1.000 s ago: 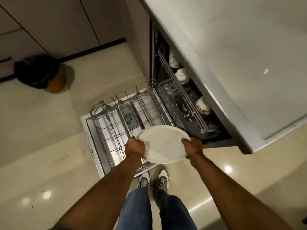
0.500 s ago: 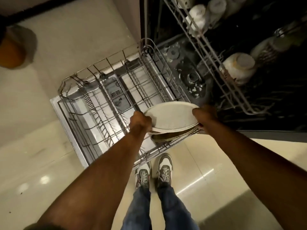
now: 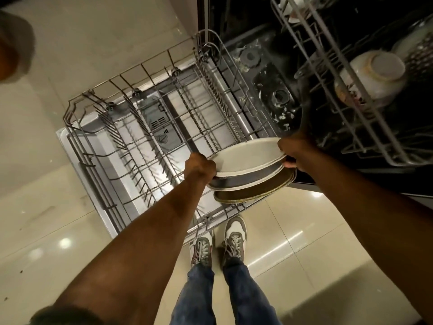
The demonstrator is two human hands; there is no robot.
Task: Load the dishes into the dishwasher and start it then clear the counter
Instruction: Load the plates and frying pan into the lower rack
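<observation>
I hold a stack of plates [image 3: 246,158] over the near right corner of the pulled-out lower rack [image 3: 150,137], which has no dishes in it. The top plate is white; a dark-faced plate and a gold-rimmed one [image 3: 255,191] fan out beneath it. My left hand [image 3: 199,166] grips the stack's left rim. My right hand [image 3: 296,152] grips the right rim, fingers curled under. The stack tilts slightly, left side lower. The upper rack [image 3: 365,109] sticks out at the right and carries an upturned bowl [image 3: 375,78].
The open dishwasher door [image 3: 77,146] lies flat under the lower rack. The dark tub floor with the filter [image 3: 278,97] shows food bits. My shoes [image 3: 220,242] stand on the tiled floor just before the rack. An orange object [image 3: 9,48] sits far left.
I have bent lower toward the lower rack and brought the stack down closer to it. The plates under the top one now fan out into view.
</observation>
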